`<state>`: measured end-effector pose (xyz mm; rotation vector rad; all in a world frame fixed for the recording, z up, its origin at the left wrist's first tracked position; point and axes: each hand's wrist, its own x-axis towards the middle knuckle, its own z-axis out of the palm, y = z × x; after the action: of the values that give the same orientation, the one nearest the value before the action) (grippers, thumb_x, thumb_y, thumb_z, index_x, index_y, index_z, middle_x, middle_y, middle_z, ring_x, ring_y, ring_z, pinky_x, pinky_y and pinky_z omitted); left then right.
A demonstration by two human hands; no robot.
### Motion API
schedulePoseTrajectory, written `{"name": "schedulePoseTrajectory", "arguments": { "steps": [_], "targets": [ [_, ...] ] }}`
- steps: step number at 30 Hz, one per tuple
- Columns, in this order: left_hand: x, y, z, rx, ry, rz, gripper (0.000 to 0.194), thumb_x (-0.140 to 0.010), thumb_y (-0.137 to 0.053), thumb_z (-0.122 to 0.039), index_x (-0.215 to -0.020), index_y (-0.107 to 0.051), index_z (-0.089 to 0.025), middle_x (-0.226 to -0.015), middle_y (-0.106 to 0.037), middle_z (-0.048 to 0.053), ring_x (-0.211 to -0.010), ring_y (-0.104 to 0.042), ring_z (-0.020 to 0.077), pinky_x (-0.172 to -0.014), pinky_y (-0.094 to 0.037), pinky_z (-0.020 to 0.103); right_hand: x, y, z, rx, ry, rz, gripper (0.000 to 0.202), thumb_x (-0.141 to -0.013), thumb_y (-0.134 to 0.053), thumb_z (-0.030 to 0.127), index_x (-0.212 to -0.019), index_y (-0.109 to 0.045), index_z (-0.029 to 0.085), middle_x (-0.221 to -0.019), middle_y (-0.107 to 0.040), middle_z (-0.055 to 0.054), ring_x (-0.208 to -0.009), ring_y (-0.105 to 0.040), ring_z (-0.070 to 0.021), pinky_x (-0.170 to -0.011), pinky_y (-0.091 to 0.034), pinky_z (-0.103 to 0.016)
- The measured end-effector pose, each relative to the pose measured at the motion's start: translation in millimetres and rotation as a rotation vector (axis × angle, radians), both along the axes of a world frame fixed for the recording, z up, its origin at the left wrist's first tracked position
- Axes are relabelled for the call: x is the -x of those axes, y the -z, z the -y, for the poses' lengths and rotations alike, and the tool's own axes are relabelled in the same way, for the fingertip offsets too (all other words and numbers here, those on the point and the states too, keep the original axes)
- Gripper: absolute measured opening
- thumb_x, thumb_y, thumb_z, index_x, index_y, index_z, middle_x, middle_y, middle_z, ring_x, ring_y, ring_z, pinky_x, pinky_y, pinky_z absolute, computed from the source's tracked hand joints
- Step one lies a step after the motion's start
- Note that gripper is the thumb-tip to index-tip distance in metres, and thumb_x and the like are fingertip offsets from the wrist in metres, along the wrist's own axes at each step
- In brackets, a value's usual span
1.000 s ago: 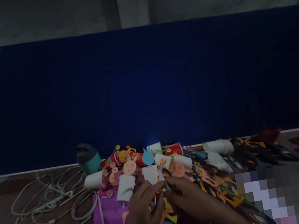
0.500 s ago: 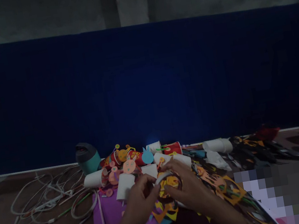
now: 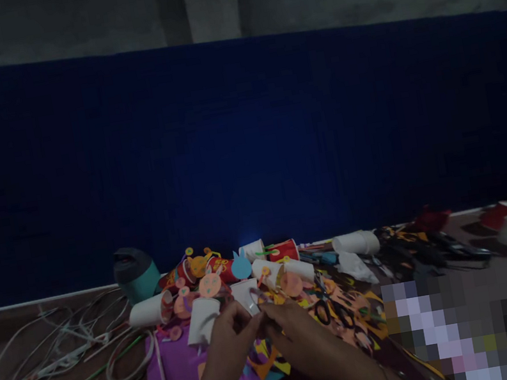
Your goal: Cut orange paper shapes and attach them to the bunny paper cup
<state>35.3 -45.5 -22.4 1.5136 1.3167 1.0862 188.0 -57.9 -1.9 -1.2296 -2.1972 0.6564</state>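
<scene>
My left hand (image 3: 233, 333) and my right hand (image 3: 294, 329) meet over the middle of the work table, fingertips pinched close together. Between them is a roll of clear tape (image 3: 253, 299), its rim showing just beyond the fingers; most of it is hidden. Below the hands lie yellow and orange paper scraps (image 3: 263, 366) and a purple sheet (image 3: 177, 371). A white paper cup (image 3: 204, 323) lies left of my left hand. Black-handled scissors (image 3: 323, 312) rest among cut paper to the right of my right hand.
Several cups with paper figures lie along the back, near a blue round cutout (image 3: 241, 266). A teal container with a dark top (image 3: 141, 279) stands back left, beside coiled white cable (image 3: 44, 364). At the right are crumpled white tissue (image 3: 356, 267) and stacked white cups (image 3: 356, 243).
The tape roll has turned from facing me, with yellow scraps showing through its hole, to a tilted view. My hands have drawn closer together. The whole view has shifted slightly.
</scene>
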Motion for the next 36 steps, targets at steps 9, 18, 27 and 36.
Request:
{"name": "schedulePoseTrajectory", "arguments": {
  "steps": [9,18,27,36],
  "targets": [
    [8.6,11.3,6.1,-0.588,-0.107,-0.523,0.028,-0.081,-0.054,-0.034,-0.107,-0.062,-0.025,-0.095,-0.066,0.004,-0.087,-0.062,0.0185,-0.075,-0.048,0.028,2.0,-2.9,-3.7,-0.016,0.081,0.059,0.013,-0.079,-0.044,0.010,-0.075,-0.053,0.019,-0.065,-0.058,0.001,-0.059,-0.050,-0.0114,-0.053,-0.027,-0.022],
    [9.2,7.8,2.2,-0.475,-0.120,-0.496,0.023,-0.079,-0.055,-0.037,-0.093,-0.064,-0.022,-0.066,-0.060,-0.001,-0.059,-0.057,0.0143,-0.056,-0.046,0.024,2.1,-2.0,-2.7,-0.039,0.065,0.030,0.017,-0.086,-0.040,0.014,-0.077,-0.054,0.018,-0.069,-0.060,0.000,-0.063,-0.050,-0.0117,-0.059,-0.031,-0.022],
    [7.9,-0.9,-1.7,-0.200,-0.057,-0.281,0.016,-0.074,-0.056,-0.034,-0.076,-0.057,-0.019,-0.059,-0.055,-0.004,-0.052,-0.054,0.0128,-0.049,-0.042,0.022,-0.5,-2.0,-2.9,-0.042,0.039,0.045,0.016,-0.085,-0.041,0.013,-0.077,-0.053,0.019,-0.074,-0.062,0.000,-0.072,-0.052,-0.0138,-0.063,-0.032,-0.023],
    [10.4,3.1,3.3,-0.440,-0.080,-0.453,0.024,-0.079,-0.055,-0.038,-0.095,-0.064,-0.024,-0.074,-0.058,0.001,-0.068,-0.056,0.0168,-0.066,-0.045,0.028,0.5,-4.7,-3.3,-0.060,0.059,0.084,0.014,-0.086,-0.040,0.014,-0.080,-0.052,0.019,-0.072,-0.062,-0.001,-0.065,-0.053,-0.0131,-0.062,-0.032,-0.023]
  ]
}}
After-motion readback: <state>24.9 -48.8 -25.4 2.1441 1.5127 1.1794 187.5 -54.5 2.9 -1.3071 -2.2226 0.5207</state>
